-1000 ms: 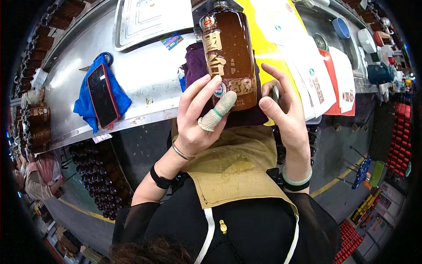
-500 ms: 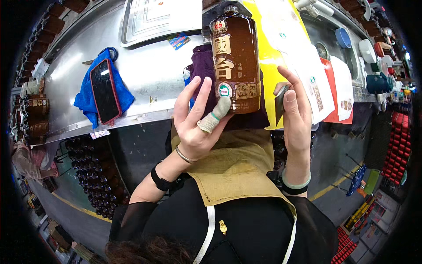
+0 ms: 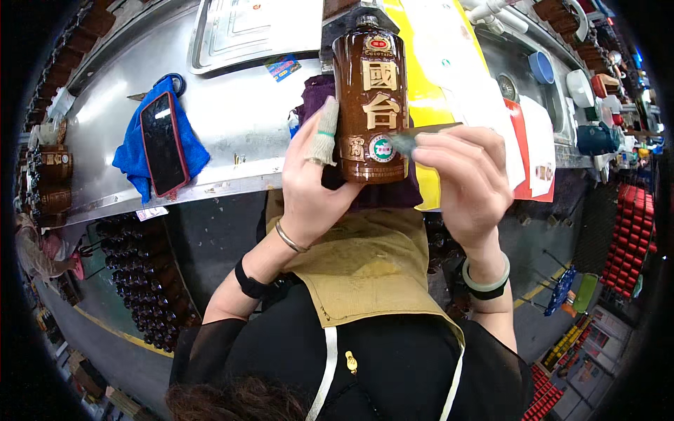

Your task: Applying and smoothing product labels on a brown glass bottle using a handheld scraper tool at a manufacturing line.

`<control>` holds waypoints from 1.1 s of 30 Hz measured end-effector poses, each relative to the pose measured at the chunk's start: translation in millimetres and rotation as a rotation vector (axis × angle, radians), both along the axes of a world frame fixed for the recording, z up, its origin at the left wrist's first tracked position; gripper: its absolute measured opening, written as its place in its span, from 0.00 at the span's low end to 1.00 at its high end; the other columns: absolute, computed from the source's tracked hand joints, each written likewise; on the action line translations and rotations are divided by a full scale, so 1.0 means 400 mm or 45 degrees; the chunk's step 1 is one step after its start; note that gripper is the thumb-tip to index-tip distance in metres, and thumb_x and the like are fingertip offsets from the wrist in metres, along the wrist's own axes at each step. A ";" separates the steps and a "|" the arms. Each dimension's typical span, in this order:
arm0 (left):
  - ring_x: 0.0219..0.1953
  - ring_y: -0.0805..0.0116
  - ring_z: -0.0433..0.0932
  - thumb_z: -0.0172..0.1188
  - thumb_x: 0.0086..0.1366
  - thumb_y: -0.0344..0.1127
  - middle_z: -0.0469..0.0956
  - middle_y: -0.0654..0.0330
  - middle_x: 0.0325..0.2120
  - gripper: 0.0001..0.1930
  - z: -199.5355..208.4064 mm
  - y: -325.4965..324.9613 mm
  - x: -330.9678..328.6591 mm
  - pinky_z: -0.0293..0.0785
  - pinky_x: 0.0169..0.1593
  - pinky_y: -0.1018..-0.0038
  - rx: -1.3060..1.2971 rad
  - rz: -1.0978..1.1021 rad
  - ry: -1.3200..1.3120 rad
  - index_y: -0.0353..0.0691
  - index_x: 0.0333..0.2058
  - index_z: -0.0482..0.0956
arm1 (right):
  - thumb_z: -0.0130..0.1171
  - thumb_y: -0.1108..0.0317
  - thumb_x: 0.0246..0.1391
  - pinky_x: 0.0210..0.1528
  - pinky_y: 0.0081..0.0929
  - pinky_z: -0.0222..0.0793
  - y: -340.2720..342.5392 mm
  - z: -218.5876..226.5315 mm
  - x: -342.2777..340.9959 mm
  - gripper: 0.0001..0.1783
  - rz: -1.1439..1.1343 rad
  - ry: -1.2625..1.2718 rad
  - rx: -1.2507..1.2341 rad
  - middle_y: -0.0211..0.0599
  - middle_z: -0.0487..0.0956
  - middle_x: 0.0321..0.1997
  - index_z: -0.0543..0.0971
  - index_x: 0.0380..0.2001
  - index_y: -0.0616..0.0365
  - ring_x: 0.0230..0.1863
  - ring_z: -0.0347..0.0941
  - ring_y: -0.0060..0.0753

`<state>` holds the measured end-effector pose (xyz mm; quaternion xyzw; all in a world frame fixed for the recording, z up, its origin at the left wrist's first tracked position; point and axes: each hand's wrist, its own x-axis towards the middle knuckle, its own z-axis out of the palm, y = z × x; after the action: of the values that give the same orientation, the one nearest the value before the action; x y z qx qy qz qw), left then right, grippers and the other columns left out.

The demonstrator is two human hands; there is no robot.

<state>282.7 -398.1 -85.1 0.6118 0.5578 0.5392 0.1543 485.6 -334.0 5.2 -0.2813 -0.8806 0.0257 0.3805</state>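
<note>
A brown glossy bottle (image 3: pixel 370 77) with gold raised lettering and a round green-and-white emblem (image 3: pixel 382 149) lies on a dark purple cloth (image 3: pixel 317 95). My left hand (image 3: pixel 314 165) grips its lower left side. A knitted fingertip cover (image 3: pixel 323 137) sits on one of that hand's fingers. In my right hand (image 3: pixel 469 172), closed fingers pinch a thin, dark, flat blade-like piece (image 3: pixel 435 129). Near the fingertips, a blurred greyish-green part of what I hold reaches the emblem's right edge; whether it touches is unclear.
On the metal bench at left, a red-cased phone (image 3: pixel 166 144) rests on a blue cloth (image 3: pixel 126 158). Behind stands a metal tray (image 3: pixel 200 59). Yellow and white sheets (image 3: pixel 421 91) lie right of the bottle, near a sink with a blue bowl (image 3: pixel 541 68). Dark bottles (image 3: pixel 144 281) crowd the floor.
The bottle has turned so its lettering and emblem face up more squarely. My left hand has closed around its side. My right hand has moved left with the blade, up to the emblem.
</note>
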 end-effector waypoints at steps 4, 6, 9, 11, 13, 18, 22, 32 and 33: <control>0.62 0.44 0.77 0.76 0.47 0.25 0.77 0.40 0.61 0.45 -0.002 0.000 -0.002 0.69 0.68 0.56 -0.063 -0.011 0.018 0.30 0.67 0.72 | 0.68 0.71 0.45 0.40 0.30 0.74 -0.037 0.025 -0.002 0.16 0.437 -0.178 -0.181 0.27 0.86 0.39 0.89 0.41 0.52 0.38 0.79 0.32; 0.62 0.44 0.77 0.76 0.46 0.25 0.77 0.40 0.62 0.45 0.016 0.001 -0.003 0.68 0.68 0.55 0.032 -0.011 0.106 0.30 0.67 0.72 | 0.71 0.75 0.44 0.39 0.30 0.75 -0.017 0.017 -0.016 0.17 0.215 -0.026 -0.354 0.31 0.86 0.39 0.88 0.41 0.53 0.36 0.78 0.35; 0.65 0.51 0.76 0.78 0.50 0.24 0.74 0.43 0.65 0.46 0.034 -0.012 -0.008 0.70 0.68 0.62 0.021 -0.011 0.124 0.30 0.69 0.68 | 0.70 0.78 0.44 0.41 0.32 0.74 0.033 0.024 -0.015 0.17 -0.025 0.051 -0.202 0.31 0.87 0.39 0.88 0.40 0.53 0.36 0.79 0.36; 0.65 0.51 0.75 0.79 0.50 0.25 0.72 0.42 0.67 0.48 0.019 -0.012 0.001 0.70 0.68 0.62 -0.044 0.021 0.049 0.29 0.70 0.66 | 0.70 0.77 0.45 0.42 0.32 0.73 0.047 0.002 0.004 0.16 -0.027 -0.030 0.105 0.30 0.87 0.40 0.88 0.40 0.52 0.36 0.80 0.36; 0.64 0.49 0.75 0.79 0.48 0.28 0.74 0.42 0.65 0.47 0.003 0.005 0.004 0.66 0.70 0.58 -0.111 -0.016 -0.061 0.29 0.68 0.68 | 0.69 0.75 0.46 0.41 0.30 0.72 0.011 -0.014 0.013 0.16 0.300 -0.079 -0.024 0.28 0.88 0.42 0.89 0.40 0.51 0.35 0.78 0.33; 0.60 0.46 0.78 0.79 0.46 0.31 0.79 0.43 0.59 0.42 0.020 0.002 0.008 0.65 0.71 0.52 0.032 0.040 0.110 0.28 0.62 0.76 | 0.69 0.75 0.44 0.40 0.29 0.69 0.001 -0.004 -0.005 0.18 0.151 0.100 -0.167 0.27 0.88 0.41 0.89 0.41 0.50 0.32 0.74 0.30; 0.64 0.49 0.75 0.77 0.50 0.26 0.77 0.46 0.63 0.44 0.043 0.001 0.006 0.67 0.69 0.59 0.070 0.032 0.113 0.30 0.67 0.71 | 0.68 0.69 0.41 0.42 0.28 0.68 -0.008 -0.032 0.012 0.20 0.318 -0.080 -0.033 0.26 0.87 0.42 0.89 0.42 0.50 0.35 0.76 0.27; 0.57 0.48 0.76 0.79 0.49 0.33 0.78 0.50 0.59 0.45 0.035 0.010 0.020 0.68 0.63 0.56 0.119 0.128 0.068 0.31 0.67 0.71 | 0.65 0.66 0.39 0.41 0.28 0.68 -0.041 0.029 -0.032 0.22 0.400 -0.308 0.071 0.24 0.83 0.43 0.88 0.43 0.52 0.33 0.69 0.27; 0.57 0.48 0.77 0.80 0.47 0.34 0.78 0.50 0.59 0.46 0.035 0.013 0.023 0.69 0.61 0.56 0.127 0.150 0.108 0.31 0.66 0.71 | 0.65 0.66 0.39 0.39 0.28 0.67 -0.022 0.042 -0.047 0.23 0.364 -0.316 0.070 0.23 0.82 0.41 0.87 0.44 0.52 0.33 0.68 0.27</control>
<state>291.7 -392.7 -71.3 0.6072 0.5712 0.5481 0.0678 466.9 -342.8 22.0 -0.1439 -0.9521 0.0205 0.2690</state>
